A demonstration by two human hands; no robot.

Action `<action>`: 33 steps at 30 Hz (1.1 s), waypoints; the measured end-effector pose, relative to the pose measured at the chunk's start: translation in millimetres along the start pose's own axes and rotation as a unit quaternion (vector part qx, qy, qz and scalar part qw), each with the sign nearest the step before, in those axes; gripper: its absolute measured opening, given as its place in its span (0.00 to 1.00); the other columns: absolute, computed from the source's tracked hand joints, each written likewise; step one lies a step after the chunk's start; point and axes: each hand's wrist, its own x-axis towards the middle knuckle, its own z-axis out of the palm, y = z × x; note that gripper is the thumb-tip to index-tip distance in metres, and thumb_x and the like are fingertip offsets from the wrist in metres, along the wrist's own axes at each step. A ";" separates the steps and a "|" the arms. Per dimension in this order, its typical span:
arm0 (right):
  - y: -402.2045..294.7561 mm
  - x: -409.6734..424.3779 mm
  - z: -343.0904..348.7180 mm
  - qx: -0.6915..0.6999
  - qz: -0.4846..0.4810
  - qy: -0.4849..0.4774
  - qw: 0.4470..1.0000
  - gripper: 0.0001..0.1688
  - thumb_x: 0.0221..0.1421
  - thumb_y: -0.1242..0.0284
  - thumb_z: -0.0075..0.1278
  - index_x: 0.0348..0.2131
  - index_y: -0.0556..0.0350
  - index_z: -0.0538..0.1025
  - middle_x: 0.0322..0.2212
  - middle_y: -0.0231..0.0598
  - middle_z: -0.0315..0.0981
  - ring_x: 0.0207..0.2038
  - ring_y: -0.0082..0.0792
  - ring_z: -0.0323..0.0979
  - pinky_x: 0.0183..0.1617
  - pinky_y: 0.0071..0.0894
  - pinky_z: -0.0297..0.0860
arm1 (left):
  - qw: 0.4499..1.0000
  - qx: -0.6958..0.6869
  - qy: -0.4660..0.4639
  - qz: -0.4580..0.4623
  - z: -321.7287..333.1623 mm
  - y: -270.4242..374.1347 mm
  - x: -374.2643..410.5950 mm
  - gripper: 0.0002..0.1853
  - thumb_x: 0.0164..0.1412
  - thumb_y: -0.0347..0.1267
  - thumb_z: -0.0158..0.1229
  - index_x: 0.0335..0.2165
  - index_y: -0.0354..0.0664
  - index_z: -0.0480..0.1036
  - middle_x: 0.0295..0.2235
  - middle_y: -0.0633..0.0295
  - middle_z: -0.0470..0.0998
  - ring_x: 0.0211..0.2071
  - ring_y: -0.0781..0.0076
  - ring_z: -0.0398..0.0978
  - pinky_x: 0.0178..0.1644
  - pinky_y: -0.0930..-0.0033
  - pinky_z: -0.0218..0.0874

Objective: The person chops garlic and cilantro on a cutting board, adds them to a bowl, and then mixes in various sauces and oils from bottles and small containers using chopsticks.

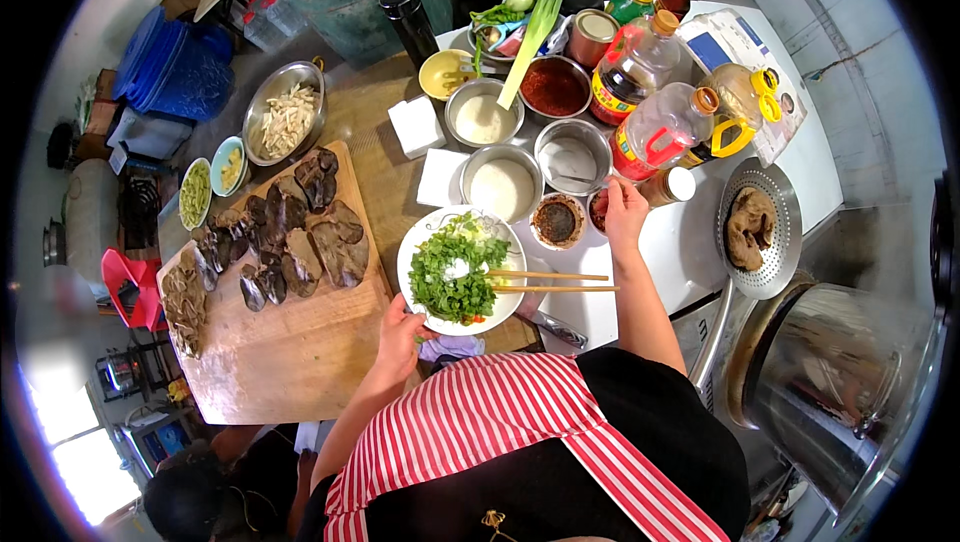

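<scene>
My left hand (pixel 405 332) grips the rim of a white plate (pixel 512 309) heaped with chopped green herbs (pixel 450 279), a small white mound on top. A pair of wooden chopsticks (pixel 555 281) lies across the plate's right side. My right hand (pixel 625 212) is at a small bowl of dark seasoning (pixel 598 212), its fingers by the rim of a steel bowl of white powder (pixel 573 158) with a spoon in it; what the fingers hold is unclear. Beside them are another small dark-stained bowl (pixel 558 221) and two steel bowls of white granules (pixel 501 185), (pixel 484 119).
A wooden cutting board (pixel 300 362) with sliced dark meat lies left. Sauce bottles (pixel 660 129) and a bowl of red chili (pixel 555 88) stand at the back. A perforated ladle (pixel 776 257) holds meat beside a large steel pot (pixel 832 377). A knife (pixel 559 328) lies near my body. Another person (pixel 225 489) is at lower left.
</scene>
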 end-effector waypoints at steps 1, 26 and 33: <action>0.9 0.0 0.2 0.013 0.010 -0.003 1.000 0.09 0.54 0.75 0.44 0.29 0.64 0.74 0.16 0.31 0.68 0.14 0.19 0.64 0.17 0.18 0.60 | 1.000 -0.006 0.001 -0.001 1.8 1.5 -0.6 0.19 0.51 0.19 0.40 0.44 0.36 0.62 0.30 0.57 0.75 0.25 0.73 0.74 0.29 0.75 0.68; -131.5 -77.6 -0.4 -0.008 -0.103 -0.245 0.964 0.10 0.55 0.79 0.41 0.33 0.69 0.73 0.16 0.36 0.67 0.17 0.23 0.65 0.21 0.18 0.62 | 0.999 -0.041 -0.016 -0.003 11.2 3.3 16.3 0.19 0.50 0.19 0.44 0.43 0.38 0.62 0.32 0.58 0.75 0.27 0.73 0.75 0.28 0.75 0.65; -70.4 -18.1 -13.0 0.050 -0.032 -0.042 0.997 0.10 0.55 0.75 0.44 0.34 0.65 0.73 0.18 0.32 0.68 0.17 0.19 0.65 0.20 0.16 0.64 | 0.999 -0.027 -0.013 0.011 -4.6 -8.8 5.5 0.20 0.52 0.20 0.43 0.46 0.38 0.60 0.34 0.58 0.74 0.28 0.71 0.74 0.27 0.74 0.65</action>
